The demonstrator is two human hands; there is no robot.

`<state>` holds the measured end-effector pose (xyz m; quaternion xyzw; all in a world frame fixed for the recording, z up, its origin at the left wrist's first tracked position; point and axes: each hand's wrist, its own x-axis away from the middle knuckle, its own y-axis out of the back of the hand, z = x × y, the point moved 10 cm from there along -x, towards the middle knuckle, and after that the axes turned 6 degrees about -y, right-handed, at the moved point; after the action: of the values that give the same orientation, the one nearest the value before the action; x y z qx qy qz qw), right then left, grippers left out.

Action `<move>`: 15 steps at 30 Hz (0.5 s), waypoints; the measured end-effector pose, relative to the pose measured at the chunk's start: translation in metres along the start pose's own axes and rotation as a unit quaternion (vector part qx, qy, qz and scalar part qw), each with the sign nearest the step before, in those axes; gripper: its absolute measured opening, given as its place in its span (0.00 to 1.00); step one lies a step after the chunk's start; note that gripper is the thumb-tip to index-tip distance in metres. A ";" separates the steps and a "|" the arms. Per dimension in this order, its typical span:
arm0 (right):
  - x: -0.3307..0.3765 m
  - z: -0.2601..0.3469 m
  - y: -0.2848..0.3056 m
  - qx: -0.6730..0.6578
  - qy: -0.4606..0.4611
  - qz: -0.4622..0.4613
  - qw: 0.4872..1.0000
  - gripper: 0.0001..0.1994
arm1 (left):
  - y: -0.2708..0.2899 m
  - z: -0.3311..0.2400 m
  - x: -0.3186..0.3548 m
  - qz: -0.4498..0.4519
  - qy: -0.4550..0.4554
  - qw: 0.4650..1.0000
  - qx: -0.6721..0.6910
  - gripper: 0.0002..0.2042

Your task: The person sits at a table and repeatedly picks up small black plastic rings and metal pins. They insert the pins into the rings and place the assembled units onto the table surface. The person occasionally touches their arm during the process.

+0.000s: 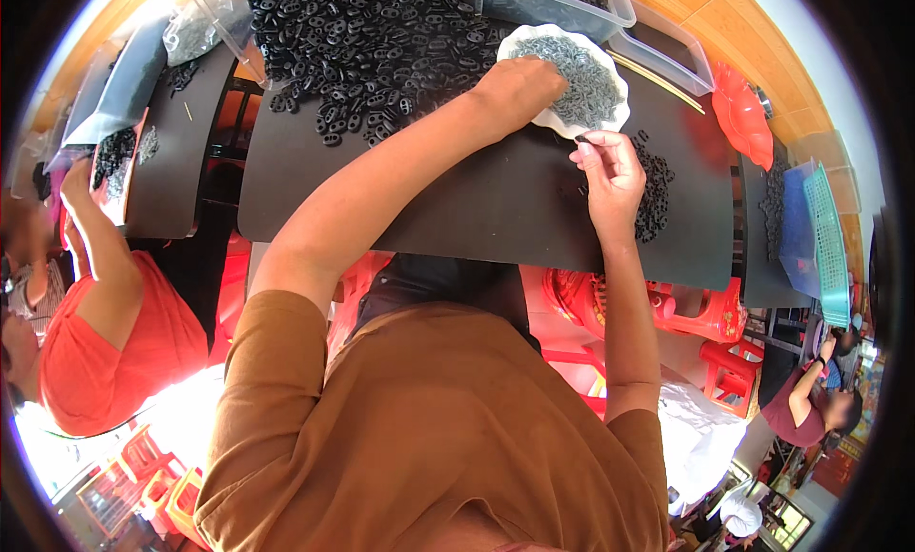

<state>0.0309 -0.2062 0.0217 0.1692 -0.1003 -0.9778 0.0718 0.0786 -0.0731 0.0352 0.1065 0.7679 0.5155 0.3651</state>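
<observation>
Filling a scalloped white bowl (620, 116), translucent pieces (583, 92) underlie the left hand (522, 87), grip unseen; beside the bowl, the right hand (613, 168) pinches a black piece (581, 139).

This looks like a small hand-assembly workshop: black plastic parts (367, 37) lie heaped on a dark worktable (477, 214) at the top of the frame, beside a clear plastic bin (558, 12). At the left, a person in red (124, 333) works at another parts-strewn table (170, 192); red plastic stools (145, 454) stand at lower left.
</observation>
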 end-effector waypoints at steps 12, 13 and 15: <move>-0.010 -0.002 0.005 -0.070 -0.043 -0.017 0.996 0.07 | -0.001 0.007 -0.003 0.007 0.007 0.998 0.056 0.03; -0.011 -0.003 0.006 -0.073 -0.045 -0.015 0.996 0.07 | -0.001 0.007 -0.004 0.011 0.012 0.998 0.055 0.03; -0.012 -0.006 0.009 -0.095 -0.055 -0.017 0.994 0.07 | 0.002 0.006 -0.005 0.005 0.019 0.999 0.047 0.03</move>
<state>0.0449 -0.2136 0.0220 0.1098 -0.0078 -0.9918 0.0649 0.0863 -0.0705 0.0382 0.1179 0.7975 0.4823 0.3427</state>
